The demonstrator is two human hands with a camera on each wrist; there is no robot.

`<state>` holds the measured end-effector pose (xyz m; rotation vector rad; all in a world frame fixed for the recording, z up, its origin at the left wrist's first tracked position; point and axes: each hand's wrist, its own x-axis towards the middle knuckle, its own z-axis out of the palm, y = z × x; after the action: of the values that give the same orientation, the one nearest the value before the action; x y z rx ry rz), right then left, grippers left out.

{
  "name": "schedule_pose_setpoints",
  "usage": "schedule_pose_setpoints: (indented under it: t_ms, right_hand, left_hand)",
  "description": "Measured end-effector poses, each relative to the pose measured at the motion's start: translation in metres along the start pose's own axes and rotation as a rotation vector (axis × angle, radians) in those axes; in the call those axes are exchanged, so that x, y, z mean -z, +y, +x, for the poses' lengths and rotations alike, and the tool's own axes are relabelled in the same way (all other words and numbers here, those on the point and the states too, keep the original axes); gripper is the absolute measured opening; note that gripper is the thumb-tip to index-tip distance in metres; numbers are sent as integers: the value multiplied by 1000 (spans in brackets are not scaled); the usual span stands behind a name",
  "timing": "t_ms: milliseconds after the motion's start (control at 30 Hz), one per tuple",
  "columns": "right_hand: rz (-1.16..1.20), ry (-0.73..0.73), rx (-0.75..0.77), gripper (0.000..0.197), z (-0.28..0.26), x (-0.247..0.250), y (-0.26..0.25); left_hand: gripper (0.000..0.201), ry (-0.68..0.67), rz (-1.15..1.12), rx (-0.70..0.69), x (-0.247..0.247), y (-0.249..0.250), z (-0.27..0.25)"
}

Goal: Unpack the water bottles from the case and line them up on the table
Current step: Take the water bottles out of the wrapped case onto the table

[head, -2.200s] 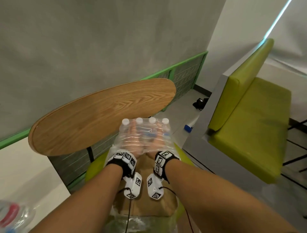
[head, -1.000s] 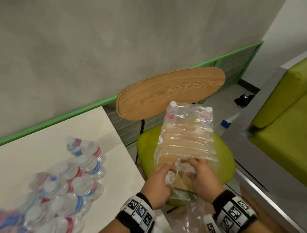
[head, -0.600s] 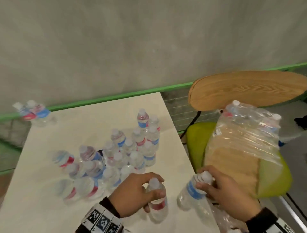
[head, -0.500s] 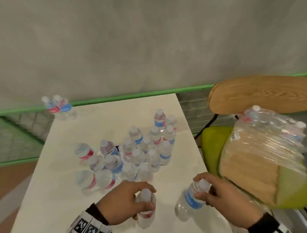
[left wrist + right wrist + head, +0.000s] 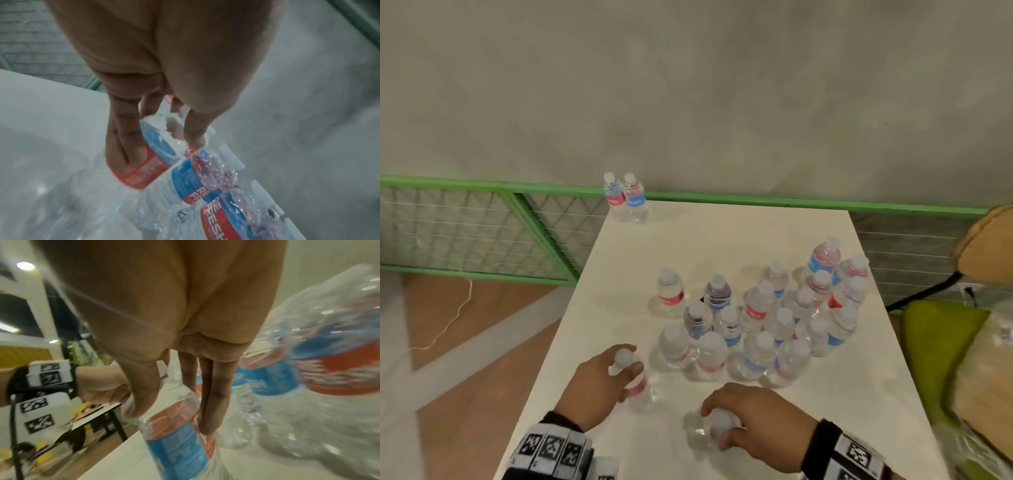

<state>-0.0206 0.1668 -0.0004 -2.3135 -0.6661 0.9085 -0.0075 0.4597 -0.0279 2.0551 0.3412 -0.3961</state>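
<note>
Your left hand (image 5: 599, 380) and right hand (image 5: 750, 416) each clasp a bottle near the cluster (image 5: 756, 329) — release carelessly and, probably, neighbours topple.

Soft, even indoor light fills the head view, with faint shadows under the bottles (image 5: 753, 322) on the pale surface (image 5: 722, 240) and straight lines bowing toward the edges. Both wrist views are dimmer and motion-smeared, worst at 3 o'clock; ceiling lamps (image 5: 25, 265) glare at 10 o'clock.
</note>
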Motion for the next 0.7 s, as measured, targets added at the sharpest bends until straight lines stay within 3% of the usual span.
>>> schedule_pose_setpoints:
  t_ms: [200,533,700]
  right_hand:
    - [-210,132,103,38,55,-10,-39]
    - [-403,261,4,49,92,1,-59]
    - [-424,289,-55,53,94,10,-66]
  left_hand:
    - [33,188,-23,-112,2,-6,39]
    - [47,83,147,-187,-7,21,95]
    - [47,115,157,-206,-15,29,102]
